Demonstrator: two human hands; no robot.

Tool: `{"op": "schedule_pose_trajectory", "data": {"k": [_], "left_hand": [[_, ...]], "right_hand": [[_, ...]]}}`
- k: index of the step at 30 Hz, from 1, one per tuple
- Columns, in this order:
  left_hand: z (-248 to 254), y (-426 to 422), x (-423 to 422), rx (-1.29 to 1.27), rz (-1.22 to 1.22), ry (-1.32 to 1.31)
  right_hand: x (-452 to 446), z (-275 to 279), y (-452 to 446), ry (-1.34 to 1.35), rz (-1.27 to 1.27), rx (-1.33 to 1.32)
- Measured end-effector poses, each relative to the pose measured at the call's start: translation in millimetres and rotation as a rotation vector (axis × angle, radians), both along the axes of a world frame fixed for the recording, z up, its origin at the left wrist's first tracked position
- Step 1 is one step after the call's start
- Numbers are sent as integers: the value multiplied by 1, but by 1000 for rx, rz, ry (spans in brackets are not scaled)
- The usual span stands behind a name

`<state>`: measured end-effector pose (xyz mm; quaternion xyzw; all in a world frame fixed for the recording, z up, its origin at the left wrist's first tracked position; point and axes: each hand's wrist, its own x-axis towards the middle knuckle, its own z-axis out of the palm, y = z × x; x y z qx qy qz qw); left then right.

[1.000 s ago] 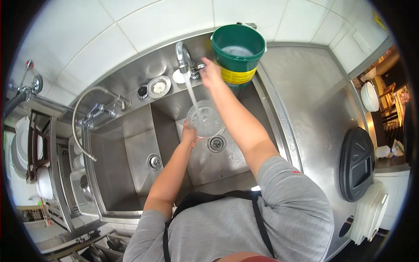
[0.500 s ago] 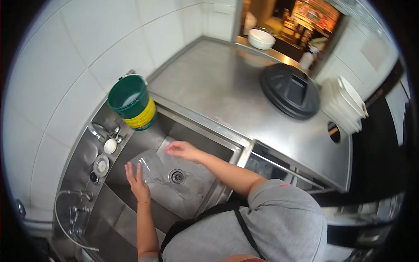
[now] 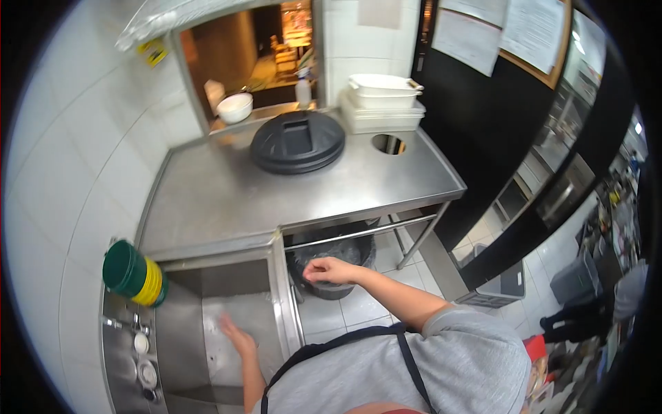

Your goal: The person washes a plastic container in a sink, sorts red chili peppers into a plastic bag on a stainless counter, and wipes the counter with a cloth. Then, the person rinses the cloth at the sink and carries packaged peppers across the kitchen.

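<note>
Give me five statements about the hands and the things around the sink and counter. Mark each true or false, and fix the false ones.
1. The green bucket has a yellow band. True.
2. The right hand is touching the black lid. False: it is apart from the lid, seen in front of the bin.
3. The left hand is over the sink. True.
4. The white bowl is in the sink. False: it is on the ledge behind the counter.
5. White tubs are stacked beside the black lid. True.
</note>
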<state>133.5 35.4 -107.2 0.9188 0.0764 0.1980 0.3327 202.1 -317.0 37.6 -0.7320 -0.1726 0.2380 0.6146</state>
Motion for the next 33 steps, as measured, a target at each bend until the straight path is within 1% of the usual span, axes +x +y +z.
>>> {"op": "schedule_pose_trajectory", "data": {"k": [1, 2, 3, 4, 5, 6, 7, 8, 9, 10, 11, 12, 13, 14, 16, 17, 18, 19, 20, 22, 24, 26, 27, 28, 29, 30, 31, 32, 33], "left_hand": [[-9, 2, -3, 0, -31, -18], [-15, 10, -3, 56, -48, -91], [-14, 9, 3, 113, -64, -165], [8, -1, 4, 116, -95, -177], [50, -12, -4, 123, 158, -199], [73, -23, -8, 131, 409, -215], [64, -28, -7, 140, 371, -219], [45, -27, -6, 148, 141, -170], [38, -25, -6, 166, -99, -109], [38, -24, -4, 190, -165, -93], [40, -22, -3, 134, -60, -217], [47, -25, -1, 73, 40, -346], [66, -41, -8, 435, 399, -284], [71, -52, -8, 462, 332, -292], [75, -71, -2, 665, 18, 147], [71, -62, 10, 569, 39, 0], [60, -48, 33, 567, 97, -264], [84, -79, 30, 597, 153, -418], [127, -132, 11, 617, 219, -562], [152, -192, 30, 369, 64, -703], [185, -292, 14, 338, -226, -820], [179, -391, 14, 25, -661, -928], [186, -451, -20, 14, -712, -851], [189, -508, -61, -420, -839, -408], [182, -555, -85, -544, -910, -219], [182, -599, -113, -723, -999, 51], [195, -639, -150, -786, -1089, 228], [172, -674, -157, -870, -1193, 398], [173, -705, -181, -875, -1282, 518]], "right_hand": [[-12, 3, -21, 20, -84, 21], [-25, 9, -41, 45, -166, 47], [-34, 12, -61, 31, -196, 53], [-45, 14, -81, 52, -298, 35], [-59, 15, -99, 80, -402, 18], [-75, 17, -115, 98, -448, 89], [-88, 16, -132, 98, -492, 31], [-103, 14, -148, 106, -543, -22], [-120, 14, -163, 86, -560, 3], [-139, 14, -179, 74, -586, 25], [-153, -9, -200, 1, -601, 88], [-172, -15, -220, 15, -593, 55], [-196, -7, -236, 30, -625, 7], [-217, -14, -254, 29, -670, 4], [-263, -10, -287, 89, -757, -12], [-286, -11, -304, 90, -807, 10], [-309, -14, -317, 90, -912, 13], [-333, -18, -330, 92, -1009, 12], [-357, -22, -343, 103, -1037, 18], [-399, -28, -367, 261, -1152, 126], [-432, -39, -392, 289, -1196, 130], [-459, -48, -415, 265, -1257, 176], [-469, -53, -427, 250, -1298, 192], [-479, -52, -433, 187, -1401, 254], [-489, -49, -441, 187, -1444, 252], [-498, -48, -450, 188, -1484, 249], [-508, -49, -459, 203, -1480, 260], [-520, -51, -468, 211, -1516, 255], [-531, -54, -476, 216, -1560, 245]]}}
